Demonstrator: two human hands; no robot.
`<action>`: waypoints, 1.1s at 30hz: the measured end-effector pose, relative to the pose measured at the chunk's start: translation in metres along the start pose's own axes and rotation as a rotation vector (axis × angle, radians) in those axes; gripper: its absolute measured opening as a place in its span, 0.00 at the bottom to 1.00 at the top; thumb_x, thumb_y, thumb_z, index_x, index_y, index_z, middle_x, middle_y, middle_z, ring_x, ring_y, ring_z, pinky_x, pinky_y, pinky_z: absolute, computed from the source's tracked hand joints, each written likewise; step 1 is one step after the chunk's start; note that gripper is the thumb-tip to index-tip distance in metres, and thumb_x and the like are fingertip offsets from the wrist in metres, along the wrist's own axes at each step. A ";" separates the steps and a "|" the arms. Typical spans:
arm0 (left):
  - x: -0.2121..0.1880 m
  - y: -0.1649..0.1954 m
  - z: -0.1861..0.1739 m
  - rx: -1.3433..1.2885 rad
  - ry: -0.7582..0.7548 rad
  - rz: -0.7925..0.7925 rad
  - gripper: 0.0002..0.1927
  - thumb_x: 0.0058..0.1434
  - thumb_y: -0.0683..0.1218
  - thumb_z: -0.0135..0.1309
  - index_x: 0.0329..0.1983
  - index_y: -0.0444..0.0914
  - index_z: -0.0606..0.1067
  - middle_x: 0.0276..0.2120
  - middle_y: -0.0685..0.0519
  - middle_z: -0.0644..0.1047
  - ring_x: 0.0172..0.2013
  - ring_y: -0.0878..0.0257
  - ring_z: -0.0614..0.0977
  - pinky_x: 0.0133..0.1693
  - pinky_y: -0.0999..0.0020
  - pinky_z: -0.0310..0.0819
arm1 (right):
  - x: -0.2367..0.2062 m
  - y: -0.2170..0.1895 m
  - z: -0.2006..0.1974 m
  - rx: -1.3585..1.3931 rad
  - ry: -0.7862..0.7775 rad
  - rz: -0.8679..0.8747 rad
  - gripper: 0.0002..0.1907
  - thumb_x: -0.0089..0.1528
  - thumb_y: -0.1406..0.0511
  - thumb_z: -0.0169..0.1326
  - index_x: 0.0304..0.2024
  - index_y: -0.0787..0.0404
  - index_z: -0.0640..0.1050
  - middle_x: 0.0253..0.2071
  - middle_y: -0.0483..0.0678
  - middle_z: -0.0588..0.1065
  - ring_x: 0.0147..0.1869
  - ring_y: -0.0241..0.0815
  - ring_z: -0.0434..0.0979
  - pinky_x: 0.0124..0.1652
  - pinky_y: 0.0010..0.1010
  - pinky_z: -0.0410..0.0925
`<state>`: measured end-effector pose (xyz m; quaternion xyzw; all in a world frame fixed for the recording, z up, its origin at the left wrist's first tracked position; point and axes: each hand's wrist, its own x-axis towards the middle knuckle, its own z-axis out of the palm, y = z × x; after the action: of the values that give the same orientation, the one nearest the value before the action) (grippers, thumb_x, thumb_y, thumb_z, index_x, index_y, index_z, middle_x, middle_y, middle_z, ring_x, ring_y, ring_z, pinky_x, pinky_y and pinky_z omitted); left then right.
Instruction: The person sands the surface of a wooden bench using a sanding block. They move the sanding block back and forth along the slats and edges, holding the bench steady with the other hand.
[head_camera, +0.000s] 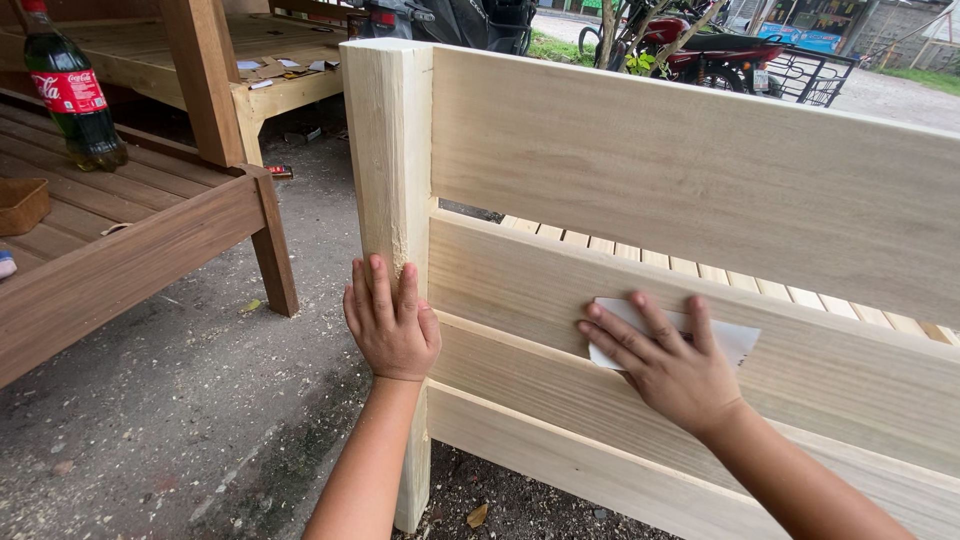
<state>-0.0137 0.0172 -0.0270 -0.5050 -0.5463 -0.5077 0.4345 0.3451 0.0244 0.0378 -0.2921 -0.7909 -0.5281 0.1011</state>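
Nearest the camera, the left hand (392, 322) lies flat against the pale wooden post (388, 150), fingers (380, 285) spread open and gripping nothing, low on the post's front face. Left of the post the gritty ground (180, 420) lies open as far as the dark brown table (120, 255), whose leg stands well apart from the post. Right of the post, the right hand (672, 368) presses a white sheet of sandpaper (735, 340) flat on a horizontal board (800, 360), its fingers open and splayed over the sheet, not curled around it. The boards are light, unfinished wood with faint grain, stacked edge above edge, each butting into the post; the post shows a rough chipped patch just above the left hand. Beyond the top board (690, 170), slats (640, 255) show through the gap. Farther off, left of the post, a dark bottle (72, 90) stands on the table, and behind the post a parked motorbike (715, 50) shows.
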 end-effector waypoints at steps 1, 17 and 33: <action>0.000 0.000 0.000 -0.009 -0.003 0.000 0.32 0.72 0.49 0.41 0.79 0.51 0.55 0.78 0.48 0.50 0.74 0.38 0.61 0.70 0.37 0.52 | 0.020 -0.016 0.000 0.002 0.017 -0.006 0.36 0.65 0.45 0.41 0.77 0.29 0.53 0.81 0.32 0.44 0.82 0.49 0.33 0.69 0.62 0.26; 0.001 -0.002 -0.001 -0.021 0.003 0.011 0.32 0.71 0.49 0.43 0.79 0.51 0.56 0.78 0.47 0.52 0.74 0.37 0.62 0.69 0.37 0.55 | 0.069 -0.043 -0.013 -0.054 0.047 -0.152 0.36 0.66 0.53 0.37 0.78 0.37 0.50 0.80 0.32 0.44 0.82 0.44 0.41 0.72 0.52 0.37; 0.000 -0.002 -0.002 -0.003 -0.012 0.021 0.35 0.71 0.48 0.44 0.80 0.52 0.52 0.78 0.47 0.50 0.73 0.38 0.62 0.69 0.38 0.54 | -0.044 0.026 -0.020 0.030 -0.126 -0.143 0.39 0.65 0.46 0.40 0.77 0.31 0.44 0.80 0.30 0.39 0.81 0.49 0.29 0.70 0.55 0.24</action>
<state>-0.0157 0.0155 -0.0271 -0.5143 -0.5427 -0.5009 0.4360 0.3924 -0.0023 0.0461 -0.2659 -0.8223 -0.5028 0.0177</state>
